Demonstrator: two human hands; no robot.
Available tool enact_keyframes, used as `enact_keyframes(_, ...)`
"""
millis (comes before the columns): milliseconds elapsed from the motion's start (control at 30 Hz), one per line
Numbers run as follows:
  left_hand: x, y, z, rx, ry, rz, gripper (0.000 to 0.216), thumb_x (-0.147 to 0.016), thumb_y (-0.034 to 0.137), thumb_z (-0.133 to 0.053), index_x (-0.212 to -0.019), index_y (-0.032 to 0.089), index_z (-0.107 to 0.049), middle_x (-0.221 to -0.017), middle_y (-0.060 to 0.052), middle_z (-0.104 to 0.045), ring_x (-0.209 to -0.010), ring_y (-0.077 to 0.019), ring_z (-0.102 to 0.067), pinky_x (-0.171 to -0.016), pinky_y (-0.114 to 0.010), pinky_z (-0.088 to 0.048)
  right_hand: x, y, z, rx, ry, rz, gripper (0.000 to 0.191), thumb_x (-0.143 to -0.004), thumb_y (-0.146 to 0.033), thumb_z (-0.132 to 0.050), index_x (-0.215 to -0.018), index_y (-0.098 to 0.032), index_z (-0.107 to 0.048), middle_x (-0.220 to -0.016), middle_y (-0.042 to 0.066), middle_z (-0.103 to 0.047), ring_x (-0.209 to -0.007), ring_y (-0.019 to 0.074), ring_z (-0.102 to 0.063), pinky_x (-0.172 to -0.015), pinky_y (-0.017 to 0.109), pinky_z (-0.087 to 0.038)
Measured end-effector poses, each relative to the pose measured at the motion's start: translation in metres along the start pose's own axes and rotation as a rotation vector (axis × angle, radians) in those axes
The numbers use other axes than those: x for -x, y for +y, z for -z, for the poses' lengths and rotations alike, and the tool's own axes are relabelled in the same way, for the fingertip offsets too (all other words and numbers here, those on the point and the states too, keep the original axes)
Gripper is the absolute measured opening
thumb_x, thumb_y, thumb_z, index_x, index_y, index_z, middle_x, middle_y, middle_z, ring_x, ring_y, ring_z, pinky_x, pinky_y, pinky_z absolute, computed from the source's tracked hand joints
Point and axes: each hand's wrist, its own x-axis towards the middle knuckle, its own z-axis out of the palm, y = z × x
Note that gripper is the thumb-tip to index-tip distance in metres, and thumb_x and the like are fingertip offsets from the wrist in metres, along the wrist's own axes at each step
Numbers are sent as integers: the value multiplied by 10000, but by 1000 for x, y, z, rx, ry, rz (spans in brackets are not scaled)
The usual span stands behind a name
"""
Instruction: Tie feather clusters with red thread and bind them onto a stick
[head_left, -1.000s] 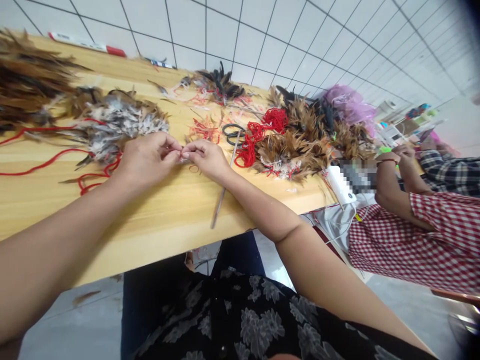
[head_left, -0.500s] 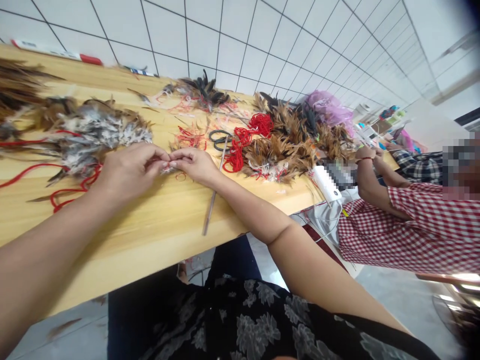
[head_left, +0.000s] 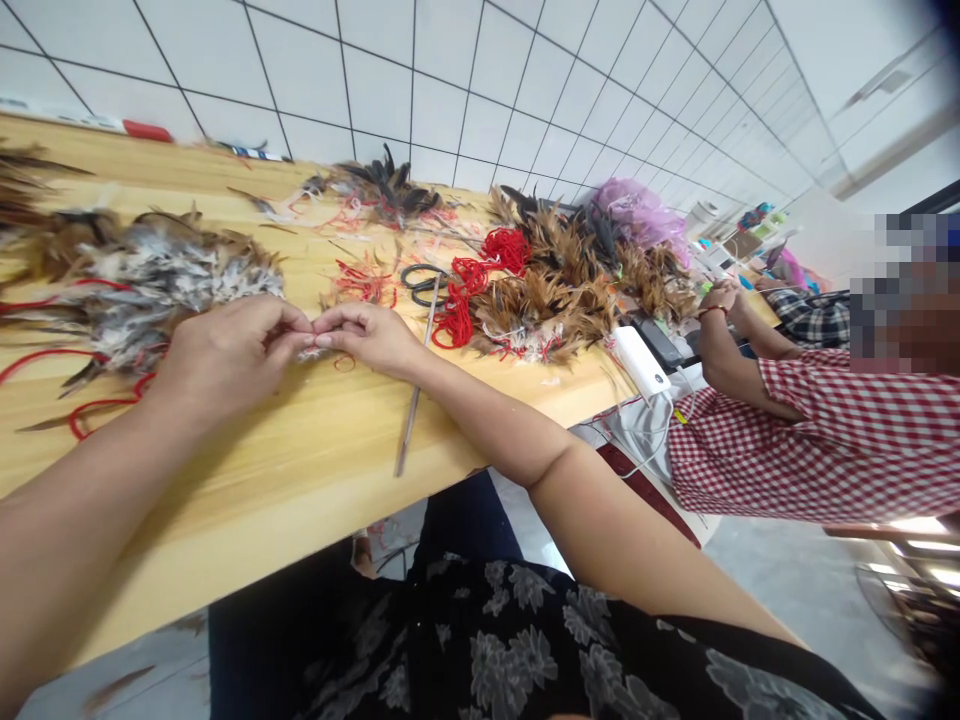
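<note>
My left hand [head_left: 225,355] and my right hand [head_left: 367,338] meet over the wooden table [head_left: 247,500], fingertips pinched together and touching. Whatever they pinch is too small and covered to make out; a trace of red and a whitish bit show at the fingertips. Just behind my left hand lies a grey-and-white feather bundle [head_left: 187,265], with a red cord [head_left: 94,410] running out to its left. A small red loop [head_left: 344,363] lies below my right fingers. Beyond that hand are black-handled scissors [head_left: 424,283] and a tangle of red cord [head_left: 461,300].
A thin metal rod [head_left: 409,430] slants under my right forearm. Brown feather bundles [head_left: 555,300], a pink plastic bag [head_left: 637,215] and a white power bank-like box [head_left: 641,362] stand to the right. A co-worker in a checked shirt [head_left: 840,430] sits there. Red scraps [head_left: 364,280] lie behind.
The whole view has shifted, so the table's things appear slightly further left. My hands stay pinched together in much the same pose.
</note>
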Motion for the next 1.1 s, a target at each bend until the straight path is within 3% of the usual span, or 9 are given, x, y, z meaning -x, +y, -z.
enact_keyframes(333, 0, -7, -2, 28, -23, -4, 439, -982, 491, -427, -980, 209, -763, -1005, -138, -857, -915, -317, -793, -791, -353, -494, -4, 7, 3, 100, -34, 71, 153, -922, -191, -941, -926, -158, -791, -927, -7, -762, -923, 126, -685, -876, 230, -541)
enact_keyframes(633, 2, 0, 5, 78, 26, -13, 437, -991, 570, -433, -875, 252, -708, -963, -136, -869, -896, -313, -819, -825, -365, -552, -10, 0, 10, 181, -99, 104, 120, -953, -65, -857, -926, -156, -783, -1002, 3, -752, -1037, 145, -687, -1058, 265, -543)
enact_keyframes(800, 2, -1, 7, 70, -48, 3, 465, -934, 592, -374, -891, 265, -702, -1030, -149, -881, -975, -332, -834, -869, -383, -558, -12, -3, 18, 332, -73, 86, 124, -1063, -79, -734, -1005, -117, -837, -1047, 24, -746, -1084, 137, -664, -1109, 259, -505)
enact_keyframes(1100, -3, -6, 8, 229, -206, -67, 363, -870, 562, -484, -822, 271, -696, -948, -61, -869, -848, -282, -778, -836, -331, -509, -11, -3, 27, 410, -29, 57, 164, -1019, -114, -753, -927, -159, -881, -941, -10, -678, -938, 120, -651, -962, 251, -508)
